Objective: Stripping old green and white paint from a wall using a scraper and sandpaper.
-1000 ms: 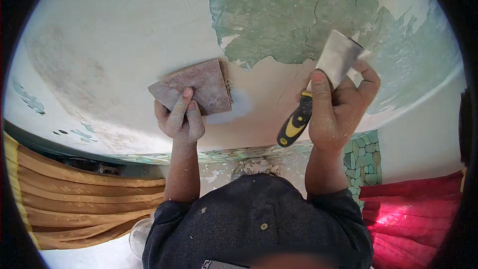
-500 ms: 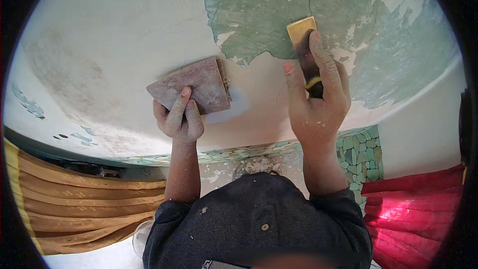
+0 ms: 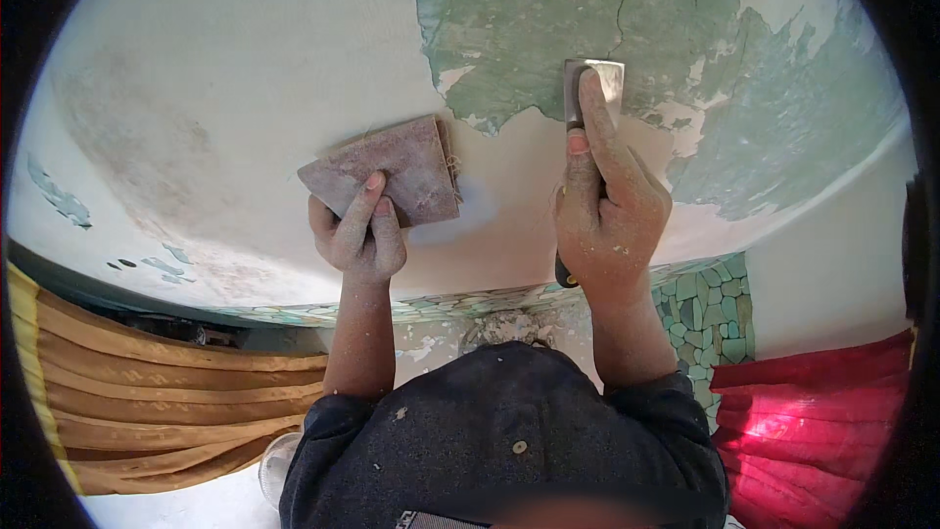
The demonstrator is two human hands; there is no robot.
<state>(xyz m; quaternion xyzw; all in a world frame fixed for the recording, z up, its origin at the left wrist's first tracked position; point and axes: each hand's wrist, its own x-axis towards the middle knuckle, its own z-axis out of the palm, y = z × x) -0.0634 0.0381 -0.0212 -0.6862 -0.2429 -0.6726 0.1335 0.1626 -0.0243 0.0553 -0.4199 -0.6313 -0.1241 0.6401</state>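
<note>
My left hand (image 3: 358,235) grips a folded piece of worn, dusty brownish sandpaper (image 3: 401,162), fingers over its near face and frayed threads at its right edge. My right hand (image 3: 619,220) is closed around a putty knife (image 3: 610,85). Its index finger lies along the metal blade, which points away from me, and the butt of the dark handle shows below the palm. The blade is over a wall (image 3: 264,69) with a large green patch (image 3: 529,49) where the pale coat is gone. Whether the blade touches the wall I cannot tell. Pale dust coats both hands.
Smaller flaked spots (image 3: 59,198) mark the wall at the left. Green stone-pattern edging (image 3: 710,313) runs below it. An orange-brown curtain (image 3: 176,392) hangs at the lower left, a red one (image 3: 813,421) at the lower right. A crack runs through the green patch.
In my right hand the putty knife has turned, so its shiny blade now faces up the wall where the yellowish handle end was. The left hand has shifted slightly right with the sandpaper.
</note>
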